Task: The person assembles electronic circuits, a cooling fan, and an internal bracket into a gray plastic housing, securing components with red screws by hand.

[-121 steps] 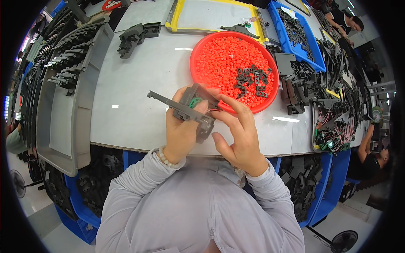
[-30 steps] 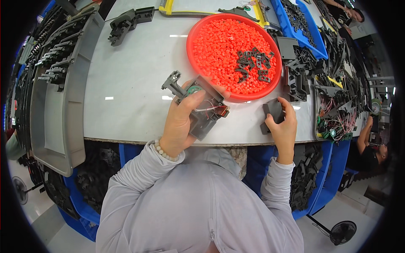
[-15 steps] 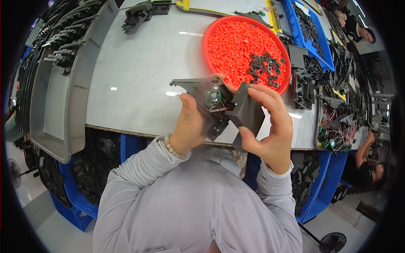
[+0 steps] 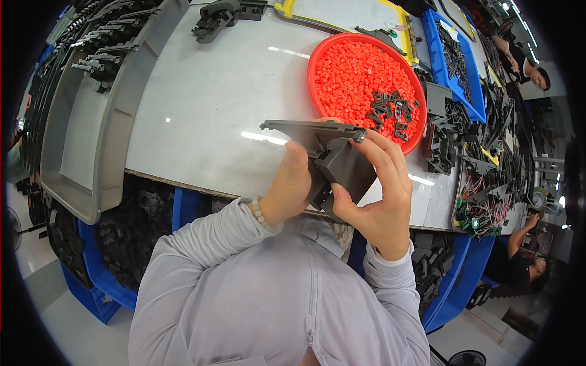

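Observation:
In front of my body, above the table's near edge, two dark grey plastic parts meet between my hands. My left hand (image 4: 285, 189) is closed round a wide, flat-topped plastic housing (image 4: 305, 129), its thumb up along the side. A boxy dark grey cover (image 4: 346, 166) is gripped by my right hand (image 4: 383, 195), with the thumb on the near face and fingers over the far corner. The cover sits against the housing's right side and underside. Whether the two are locked together cannot be seen. The inside of the housing is hidden from view.
Just beyond my hands stands a round red tray (image 4: 312, 73) of small red pieces, with several black clips on top. A grey bin (image 4: 101, 177) is at the left, a blue bin (image 4: 476, 113) at the far right. Wired parts (image 4: 482, 207) lie right; two people work beyond.
The cover has come up against the housing, which has turned so that its flat top shows and the clear round piece and wires are hidden. The view has shifted slightly.

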Motion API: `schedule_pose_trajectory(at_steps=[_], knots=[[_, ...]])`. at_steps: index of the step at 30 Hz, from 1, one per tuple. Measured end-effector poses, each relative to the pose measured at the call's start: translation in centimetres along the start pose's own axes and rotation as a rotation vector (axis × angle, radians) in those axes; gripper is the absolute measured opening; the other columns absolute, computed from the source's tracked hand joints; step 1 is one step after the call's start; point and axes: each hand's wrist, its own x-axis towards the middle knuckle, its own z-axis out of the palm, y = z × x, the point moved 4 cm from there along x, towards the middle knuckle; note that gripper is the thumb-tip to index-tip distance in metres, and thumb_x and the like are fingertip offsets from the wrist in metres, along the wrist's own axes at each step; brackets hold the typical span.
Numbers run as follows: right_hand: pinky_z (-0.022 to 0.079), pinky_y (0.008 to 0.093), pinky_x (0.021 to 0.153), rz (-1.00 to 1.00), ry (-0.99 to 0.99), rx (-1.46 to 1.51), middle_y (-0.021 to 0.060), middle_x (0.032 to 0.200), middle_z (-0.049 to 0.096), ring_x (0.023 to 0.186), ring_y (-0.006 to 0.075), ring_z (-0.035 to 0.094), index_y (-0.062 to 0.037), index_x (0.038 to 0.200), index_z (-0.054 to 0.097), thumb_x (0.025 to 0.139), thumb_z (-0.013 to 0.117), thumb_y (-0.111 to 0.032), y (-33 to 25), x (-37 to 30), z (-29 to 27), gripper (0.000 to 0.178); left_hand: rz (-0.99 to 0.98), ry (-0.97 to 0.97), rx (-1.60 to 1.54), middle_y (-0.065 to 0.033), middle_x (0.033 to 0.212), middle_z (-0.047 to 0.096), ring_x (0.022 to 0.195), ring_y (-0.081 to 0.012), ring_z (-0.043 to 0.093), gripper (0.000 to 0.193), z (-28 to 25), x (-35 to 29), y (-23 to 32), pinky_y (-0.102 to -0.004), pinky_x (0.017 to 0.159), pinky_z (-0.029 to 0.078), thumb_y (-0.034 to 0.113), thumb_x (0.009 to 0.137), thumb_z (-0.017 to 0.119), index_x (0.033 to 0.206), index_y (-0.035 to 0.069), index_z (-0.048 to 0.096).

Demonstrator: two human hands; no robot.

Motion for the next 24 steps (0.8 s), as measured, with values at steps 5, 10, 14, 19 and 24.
schedule_pose_trajectory(at_steps=[5,10,14,19,24], knots=[[0.046,0.0389,0.080,-0.006,0.009,-0.003,0.0157,0.108,0.054,0.095,0.0318,0.053,-0.0013,0.109,0.056,0.051,0.070,-0.001,0.0,0.0,0.0,0.060,0.031,0.020,0.016,-0.0071,0.123,0.047,0.112,-0.0181,0.048,0.080,0.1,-0.1,-0.1,-0.0357,0.096,0.041,0.069,0.078,0.044,0.129,0.007,0.037],[0.046,0.0386,0.081,0.028,0.004,0.009,0.0155,0.109,0.055,0.095,0.0316,0.054,-0.0012,0.109,0.056,0.052,0.070,-0.001,0.0,0.0,0.1,0.059,0.038,0.016,0.019,-0.0084,0.119,0.050,0.110,-0.0180,0.050,0.081,0.6,-0.1,0.2,-0.0347,0.095,0.041,0.067,0.077,0.049,0.128,0.004,0.037],[0.046,0.0385,0.081,0.002,-0.012,-0.028,0.0158,0.109,0.055,0.096,0.0315,0.053,-0.0004,0.111,0.056,0.052,0.071,-0.002,-0.2,-0.1,0.2,0.061,0.116,-0.028,0.159,-0.0088,0.118,0.051,0.108,-0.0183,0.051,0.083,0.0,0.0,0.1,-0.0341,0.094,0.042,0.065,0.075,0.055,0.128,0.003,0.037],[0.044,0.0393,0.084,-0.078,-0.057,-0.040,0.0177,0.114,0.052,0.101,0.0329,0.051,0.0024,0.118,0.051,0.051,0.080,-0.012,0.0,-0.2,0.5,0.075,-0.055,0.087,0.166,-0.0047,0.119,0.049,0.110,-0.0162,0.049,0.093,0.7,-0.6,1.1,-0.0352,0.092,0.045,0.074,0.064,0.053,0.130,0.012,0.034],[0.040,0.0432,0.090,0.030,-0.030,0.022,0.0210,0.119,0.045,0.107,0.0358,0.046,0.0056,0.125,0.041,0.047,0.086,-0.032,0.5,-1.8,0.5,0.098,-0.080,0.134,0.073,-0.0059,0.115,0.051,0.106,-0.0172,0.052,0.090,0.0,-0.1,2.0,-0.0345,0.088,0.048,0.073,0.067,0.051,0.129,0.010,0.034]])
